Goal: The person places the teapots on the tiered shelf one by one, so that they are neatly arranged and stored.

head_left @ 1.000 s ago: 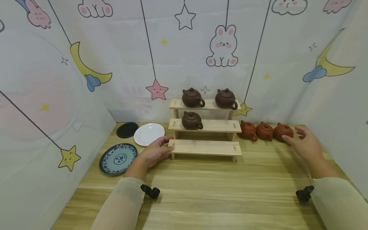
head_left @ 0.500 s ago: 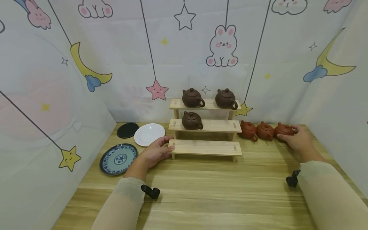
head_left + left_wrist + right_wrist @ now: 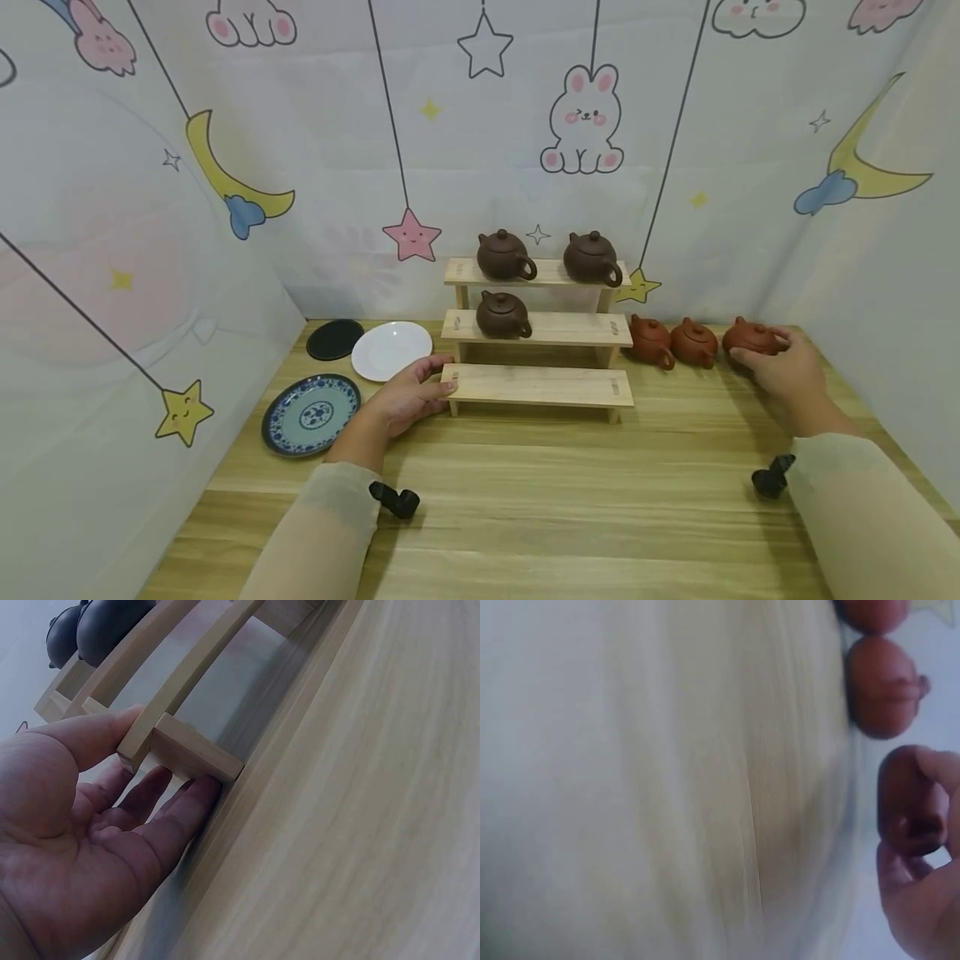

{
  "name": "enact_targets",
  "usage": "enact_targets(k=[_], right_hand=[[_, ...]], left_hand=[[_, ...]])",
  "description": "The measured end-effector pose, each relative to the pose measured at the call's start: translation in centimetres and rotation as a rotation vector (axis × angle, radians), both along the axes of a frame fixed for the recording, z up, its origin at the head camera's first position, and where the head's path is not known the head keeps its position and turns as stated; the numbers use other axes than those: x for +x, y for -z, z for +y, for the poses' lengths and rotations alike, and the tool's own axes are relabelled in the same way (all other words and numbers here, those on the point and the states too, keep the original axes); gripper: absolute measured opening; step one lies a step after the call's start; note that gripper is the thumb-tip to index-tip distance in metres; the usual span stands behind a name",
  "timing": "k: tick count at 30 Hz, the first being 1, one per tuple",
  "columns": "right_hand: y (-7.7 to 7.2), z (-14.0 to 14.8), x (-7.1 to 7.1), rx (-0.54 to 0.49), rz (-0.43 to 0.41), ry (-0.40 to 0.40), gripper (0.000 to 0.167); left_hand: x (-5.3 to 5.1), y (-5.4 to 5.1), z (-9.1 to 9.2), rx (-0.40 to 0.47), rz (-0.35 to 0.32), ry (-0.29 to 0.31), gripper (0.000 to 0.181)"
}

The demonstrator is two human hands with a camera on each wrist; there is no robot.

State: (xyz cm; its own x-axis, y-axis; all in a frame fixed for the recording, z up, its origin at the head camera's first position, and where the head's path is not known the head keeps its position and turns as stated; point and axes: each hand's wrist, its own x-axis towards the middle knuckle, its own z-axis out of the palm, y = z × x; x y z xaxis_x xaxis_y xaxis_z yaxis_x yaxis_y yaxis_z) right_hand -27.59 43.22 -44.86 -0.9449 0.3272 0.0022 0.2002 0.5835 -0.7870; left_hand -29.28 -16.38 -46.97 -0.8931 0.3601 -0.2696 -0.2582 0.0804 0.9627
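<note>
At the right, my right hand [image 3: 787, 367] grips a red-brown teapot [image 3: 750, 337] between thumb and fingers. The right wrist view shows that teapot [image 3: 909, 799] in the hand [image 3: 930, 900], a small gap from its neighbour. Two more red-brown teapots [image 3: 693, 342] [image 3: 650, 340] stand left of it. My left hand [image 3: 405, 400] holds the left end of the lowest shelf of a wooden stand [image 3: 536, 385]; in the left wrist view its thumb is on the board and its fingers [image 3: 169, 817] are by the leg [image 3: 196, 754]. Dark teapots [image 3: 504, 255] [image 3: 591, 258] [image 3: 503, 316] sit on the upper two shelves.
Left of the stand lie a black round plate [image 3: 334, 340], a white plate [image 3: 392, 351] and a blue-patterned plate [image 3: 311, 415]. A printed cloth [image 3: 480, 150] hangs behind the wooden table [image 3: 525, 500] and along its sides.
My right hand first moved left onto the rightmost red-brown teapot, then shifted it slightly right, away from its neighbour. The left hand has stayed at the shelf end.
</note>
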Motion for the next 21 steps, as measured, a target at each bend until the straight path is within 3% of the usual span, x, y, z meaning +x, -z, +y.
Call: enact_targets(k=[6,11,16,21], right_hand=[[-1.8,-1.9,1.8,0.02,0.039,0.023,0.102],[-3.1,-4.3,3.5,0.044,0.044,-0.06,0.104],[-4.5,-7.9,5.2,-0.03,0.072,-0.15,0.101],[-6.1,-11.3,5.9,-0.086,0.089,-0.233,0.096]], left_hand=[[0.1,0.1,0.0,0.005,0.0,-0.002,0.066],[0.1,0.1,0.0,0.008,-0.002,-0.002,0.065],[0.1,0.1,0.0,0.01,-0.007,0.004,0.066],[0.1,0.0,0.0,0.005,-0.006,0.003,0.066]])
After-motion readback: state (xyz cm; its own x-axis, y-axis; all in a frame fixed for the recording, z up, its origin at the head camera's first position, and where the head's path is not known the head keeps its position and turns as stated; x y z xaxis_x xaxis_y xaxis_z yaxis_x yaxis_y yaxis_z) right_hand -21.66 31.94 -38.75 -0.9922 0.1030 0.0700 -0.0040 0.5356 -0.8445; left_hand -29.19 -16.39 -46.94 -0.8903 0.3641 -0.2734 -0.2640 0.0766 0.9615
